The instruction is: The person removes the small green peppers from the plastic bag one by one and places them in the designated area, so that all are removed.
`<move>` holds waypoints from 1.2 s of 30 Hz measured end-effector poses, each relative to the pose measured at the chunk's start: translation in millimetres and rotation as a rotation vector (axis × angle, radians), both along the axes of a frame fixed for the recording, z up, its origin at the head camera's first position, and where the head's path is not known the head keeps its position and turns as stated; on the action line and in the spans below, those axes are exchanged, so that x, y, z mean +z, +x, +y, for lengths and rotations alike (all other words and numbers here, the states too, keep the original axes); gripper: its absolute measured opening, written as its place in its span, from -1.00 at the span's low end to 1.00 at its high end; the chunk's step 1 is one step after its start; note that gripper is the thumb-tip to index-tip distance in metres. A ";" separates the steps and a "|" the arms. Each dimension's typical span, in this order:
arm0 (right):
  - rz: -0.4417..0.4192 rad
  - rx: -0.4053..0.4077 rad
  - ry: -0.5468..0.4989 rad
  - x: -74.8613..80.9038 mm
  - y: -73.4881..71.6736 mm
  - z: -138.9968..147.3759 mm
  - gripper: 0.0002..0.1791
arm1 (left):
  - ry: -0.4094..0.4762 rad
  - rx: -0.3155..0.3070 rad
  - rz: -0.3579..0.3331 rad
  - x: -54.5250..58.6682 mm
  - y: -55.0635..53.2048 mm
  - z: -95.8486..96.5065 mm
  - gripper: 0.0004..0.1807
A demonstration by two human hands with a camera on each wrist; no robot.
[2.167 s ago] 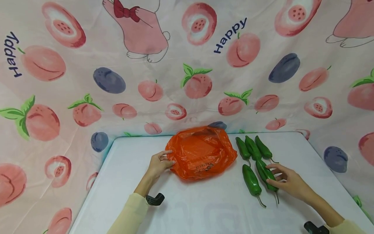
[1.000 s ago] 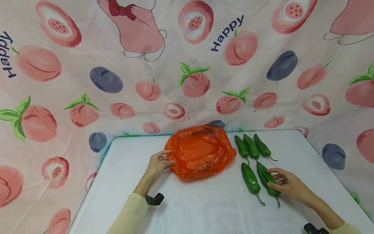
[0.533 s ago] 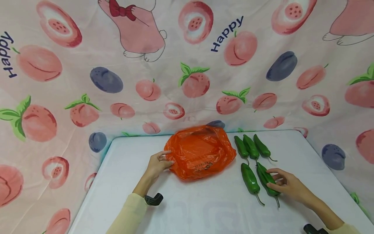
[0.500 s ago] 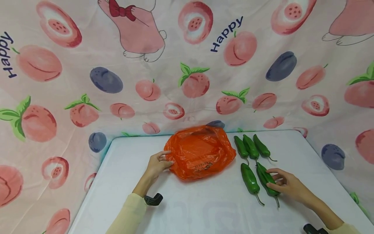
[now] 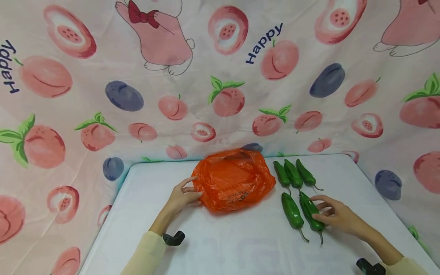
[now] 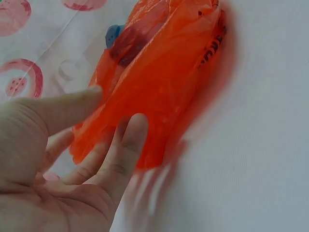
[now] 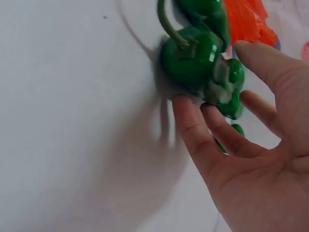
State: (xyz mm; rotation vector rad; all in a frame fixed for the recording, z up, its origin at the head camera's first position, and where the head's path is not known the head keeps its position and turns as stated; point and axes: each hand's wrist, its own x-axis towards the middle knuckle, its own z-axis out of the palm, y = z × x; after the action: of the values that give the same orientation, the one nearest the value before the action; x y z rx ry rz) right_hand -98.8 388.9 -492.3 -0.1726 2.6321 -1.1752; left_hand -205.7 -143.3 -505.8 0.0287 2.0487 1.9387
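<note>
A crumpled orange plastic bag (image 5: pixel 237 183) lies at the back middle of the white table. Beside its left edge is my left hand (image 5: pixel 178 198), thumb and fingers apart and loosely bent; in the left wrist view the fingertips (image 6: pixel 135 128) overlap the bag, without visibly gripping it. My right hand (image 5: pixel 343 218) is at the right side of the nearer right green pepper (image 5: pixel 311 212), thumb and fingers spread around its edge. In the right wrist view the fingers (image 7: pixel 195 128) lie relaxed alongside that pepper (image 7: pixel 188 58); whether they touch it I cannot tell.
Another green pepper (image 5: pixel 292 212) lies just left of the one by my right hand. Behind them lies a row of three more peppers (image 5: pixel 293 173), stems toward me. A fruit-print cloth (image 5: pixel 227 76) hangs behind the white table (image 5: pixel 233 244).
Over two seconds ago the right pepper lay touching the back row; it has since shifted slightly toward me. My left hand has lately eased a little left, its fingers spreading. The bag keeps its shape.
</note>
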 end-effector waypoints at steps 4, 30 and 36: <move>0.004 0.013 -0.035 7.3 -3.7 3.3 -0.24 | -0.014 -0.037 0.006 -1.7 3.0 -14.7 -0.14; 0.297 -0.031 0.136 19.3 -6.5 1.4 -0.25 | -0.062 -0.027 0.040 -3.0 20.4 -71.3 -0.07; 0.447 -0.016 0.261 23.9 -8.4 -6.0 -0.20 | -0.290 -0.015 0.216 3.5 21.9 -73.9 -0.05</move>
State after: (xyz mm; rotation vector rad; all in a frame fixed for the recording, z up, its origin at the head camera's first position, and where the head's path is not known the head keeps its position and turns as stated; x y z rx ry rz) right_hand -107.2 382.8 -468.4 -0.4055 3.1469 -0.8622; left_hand -183.8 -217.2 -502.2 0.1941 2.4436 1.6730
